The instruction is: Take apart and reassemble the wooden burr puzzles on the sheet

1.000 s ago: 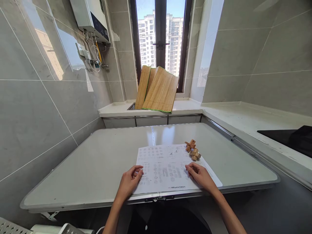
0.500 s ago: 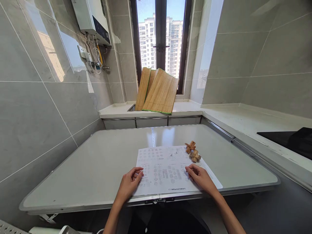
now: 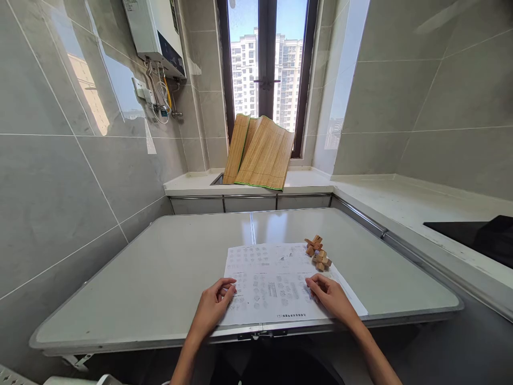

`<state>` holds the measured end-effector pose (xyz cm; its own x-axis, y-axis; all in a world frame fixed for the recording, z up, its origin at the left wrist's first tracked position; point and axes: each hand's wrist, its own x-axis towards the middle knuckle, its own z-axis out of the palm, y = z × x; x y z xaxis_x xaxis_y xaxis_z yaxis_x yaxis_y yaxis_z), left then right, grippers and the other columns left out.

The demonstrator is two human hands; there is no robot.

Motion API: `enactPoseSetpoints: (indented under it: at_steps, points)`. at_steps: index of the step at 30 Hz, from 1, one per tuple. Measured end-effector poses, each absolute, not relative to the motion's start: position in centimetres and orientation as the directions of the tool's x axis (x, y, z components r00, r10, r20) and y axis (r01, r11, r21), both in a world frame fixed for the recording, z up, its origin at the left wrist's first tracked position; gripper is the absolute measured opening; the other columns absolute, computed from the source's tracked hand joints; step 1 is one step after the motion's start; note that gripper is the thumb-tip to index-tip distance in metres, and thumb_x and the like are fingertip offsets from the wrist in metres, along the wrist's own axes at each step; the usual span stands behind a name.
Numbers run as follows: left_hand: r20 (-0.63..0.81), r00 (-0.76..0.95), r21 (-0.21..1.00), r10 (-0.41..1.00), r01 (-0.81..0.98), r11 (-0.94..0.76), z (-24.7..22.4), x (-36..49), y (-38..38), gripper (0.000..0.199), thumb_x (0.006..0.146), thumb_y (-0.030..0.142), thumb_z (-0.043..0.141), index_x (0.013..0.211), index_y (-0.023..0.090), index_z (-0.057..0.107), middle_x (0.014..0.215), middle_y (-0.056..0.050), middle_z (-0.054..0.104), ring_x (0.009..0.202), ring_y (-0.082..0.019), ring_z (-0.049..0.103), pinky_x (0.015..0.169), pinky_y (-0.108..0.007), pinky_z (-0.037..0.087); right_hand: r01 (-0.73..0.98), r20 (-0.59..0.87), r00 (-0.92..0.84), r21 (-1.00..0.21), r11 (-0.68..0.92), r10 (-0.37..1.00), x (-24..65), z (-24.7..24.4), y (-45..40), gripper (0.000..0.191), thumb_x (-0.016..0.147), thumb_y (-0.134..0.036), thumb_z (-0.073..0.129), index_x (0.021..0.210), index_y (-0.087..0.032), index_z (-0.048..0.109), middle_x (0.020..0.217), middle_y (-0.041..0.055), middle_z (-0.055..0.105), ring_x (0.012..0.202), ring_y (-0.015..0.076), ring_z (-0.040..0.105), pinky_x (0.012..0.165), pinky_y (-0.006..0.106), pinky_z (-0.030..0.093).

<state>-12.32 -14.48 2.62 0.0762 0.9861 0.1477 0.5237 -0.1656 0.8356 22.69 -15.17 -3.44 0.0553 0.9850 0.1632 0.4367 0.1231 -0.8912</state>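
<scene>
Paper (image 3: 276, 283) lies between and beneath the left hand (image 3: 213, 302) and right hand (image 3: 332, 299), both half-open, wooden blocks (image 3: 321, 260) just beyond the right.

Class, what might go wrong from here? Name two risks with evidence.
First, the printed sheet lies close to the near edge of the table, so a pull might slide it off. Second, the darker wooden puzzle and lighter wooden puzzle sit close together near the right hand, which might knock them if it reached forward.

Each hand (image 3: 214, 303) is bare, each forearm (image 3: 371, 345) too — with black clothing (image 3: 276, 366) below.
</scene>
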Motion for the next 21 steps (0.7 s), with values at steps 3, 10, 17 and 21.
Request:
enactPoseSetpoints:
  at_steps: [3,10,17,21]
  points:
    - [0.146,0.077,0.834,0.986,0.527,-0.164,2.6,-12.3,-14.5,0.047,0.084,0.058,0.059,0.107,0.021,0.076,0.082,-0.005,0.074,0.073,-0.020,0.063,0.069,-0.029,0.050,0.441,0.160,0.051,-0.889,0.121,0.986,22.7,-3.6,-15.1,0.050,0.089,-0.070,0.051,0.075,-0.023,0.061,0.063,0.0017,0.066,0.059,0.0196,0.058,0.059,0.029,0.046]
    - [0.139,0.092,0.830,0.986,0.533,-0.166,2.5,-12.5,-14.6,0.046,0.087,0.057,0.057,0.109,0.020,0.074,0.082,-0.004,0.073,0.076,-0.021,0.063,0.073,-0.030,0.049,0.510,0.163,-0.026,-0.847,0.153,0.986,22.7,-3.8,-14.7,0.045,0.092,-0.063,0.051,0.074,-0.022,0.060,0.060,-0.0002,0.066,0.057,0.0187,0.059,0.059,0.028,0.044]
    - [0.146,0.097,0.830,0.984,0.529,-0.175,1.6,-12.8,-14.2,0.044,0.088,0.055,0.057,0.109,0.021,0.074,0.083,-0.004,0.073,0.075,-0.020,0.062,0.073,-0.029,0.048,0.742,0.258,0.026,-0.652,0.154,0.966,24.8,-0.8,-13.0,0.046,0.095,-0.062,0.045,0.078,-0.024,0.063,0.063,-0.0005,0.068,0.059,0.0189,0.063,0.063,0.029,0.045]
    - [0.143,0.100,0.829,0.985,0.532,-0.174,1.7,-12.8,-14.3,0.045,0.088,0.056,0.057,0.109,0.020,0.074,0.083,-0.004,0.073,0.074,-0.020,0.061,0.072,-0.029,0.048,0.822,0.304,0.226,-0.570,-0.013,0.925,27.3,0.7,-10.1,0.041,0.096,-0.057,0.043,0.094,-0.024,0.066,0.091,0.0065,0.074,0.083,0.0240,0.067,0.067,0.031,0.044]
